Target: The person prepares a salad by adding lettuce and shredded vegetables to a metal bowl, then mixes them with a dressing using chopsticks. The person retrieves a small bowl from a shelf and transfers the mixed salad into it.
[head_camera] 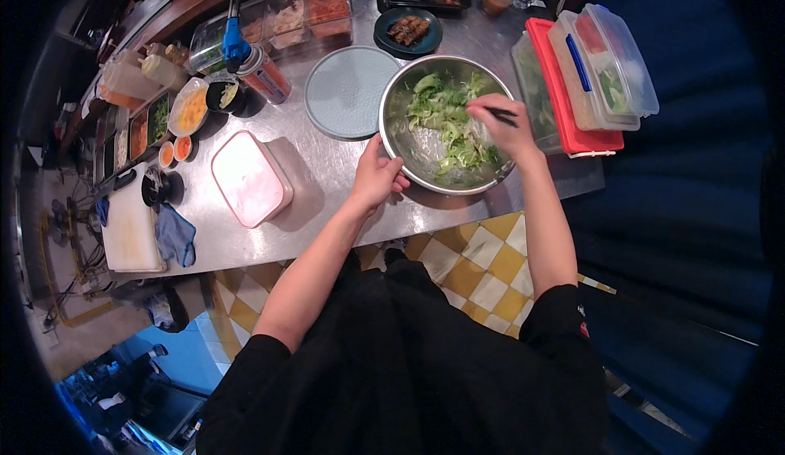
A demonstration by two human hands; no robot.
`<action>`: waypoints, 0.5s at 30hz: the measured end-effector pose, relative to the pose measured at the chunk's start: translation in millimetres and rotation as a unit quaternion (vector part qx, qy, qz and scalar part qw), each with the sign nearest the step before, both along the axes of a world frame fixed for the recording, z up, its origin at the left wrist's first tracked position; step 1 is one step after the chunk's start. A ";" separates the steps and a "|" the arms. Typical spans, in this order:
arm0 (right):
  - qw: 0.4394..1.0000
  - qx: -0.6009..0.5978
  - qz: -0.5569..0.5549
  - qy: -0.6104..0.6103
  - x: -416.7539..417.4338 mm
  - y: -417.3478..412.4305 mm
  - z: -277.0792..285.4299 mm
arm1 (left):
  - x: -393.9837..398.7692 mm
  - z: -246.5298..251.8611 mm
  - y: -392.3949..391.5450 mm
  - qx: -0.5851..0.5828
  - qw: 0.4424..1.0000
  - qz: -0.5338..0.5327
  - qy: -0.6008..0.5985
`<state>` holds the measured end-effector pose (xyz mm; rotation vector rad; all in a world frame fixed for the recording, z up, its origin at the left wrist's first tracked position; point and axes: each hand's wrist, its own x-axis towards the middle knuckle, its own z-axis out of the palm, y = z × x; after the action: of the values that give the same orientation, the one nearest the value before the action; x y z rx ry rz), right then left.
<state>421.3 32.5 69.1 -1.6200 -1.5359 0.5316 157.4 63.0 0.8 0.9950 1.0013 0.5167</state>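
Observation:
A steel mixing bowl (402,164) holds torn salad greens (451,121) and stands near the front edge of the steel counter. My left hand (379,174) grips the bowl's rim at its lower left. Over the bowl's right side, my right hand (506,127) is closed around dark chopsticks (501,113); their tips are hidden by the hand and the greens. A round pale grey-blue plate (349,93) lies just left of the bowl. Behind the bowl is a small dark plate (381,32) with browned food (409,29) on it.
Stacked plastic containers with a red lid (552,81) stand right of the bowl. To the left are a lidded pink-white tub (248,179), a blue-headed gas torch (264,75), small bowls, a white cutting board (132,228) and a blue cloth (176,234). Clear ingredient bins (306,29) line the back.

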 end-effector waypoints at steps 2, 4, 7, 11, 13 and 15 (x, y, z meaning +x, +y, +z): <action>0.998 -0.062 0.024 0.008 -1.1 -0.5 1.7 | -0.6 -0.7 1.3 0.003 1.000 0.000 0.004; 0.996 -0.083 -0.002 0.042 3.7 2.6 10.9 | -0.3 -0.2 -2.7 0.007 1.000 -0.008 0.021; 0.994 -0.050 -0.041 0.089 10.1 25.0 -16.7 | 1.8 0.4 -1.1 0.003 1.000 -0.004 0.000; 0.996 -0.086 0.017 0.015 -9.3 9.0 11.9 | -3.5 -1.7 0.4 0.009 1.000 0.003 0.015; 0.992 -0.061 -0.105 0.035 23.3 1.8 5.0 | -0.6 -4.5 -1.5 0.006 1.000 -0.004 -0.002; 0.974 -0.107 -0.187 0.070 39.9 4.0 -30.6 | 2.6 1.5 -2.0 -0.001 1.000 -0.012 -0.004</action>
<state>461.3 36.5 38.6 -1.9358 -1.0624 0.6015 160.0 61.0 2.3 1.0020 0.9815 0.4986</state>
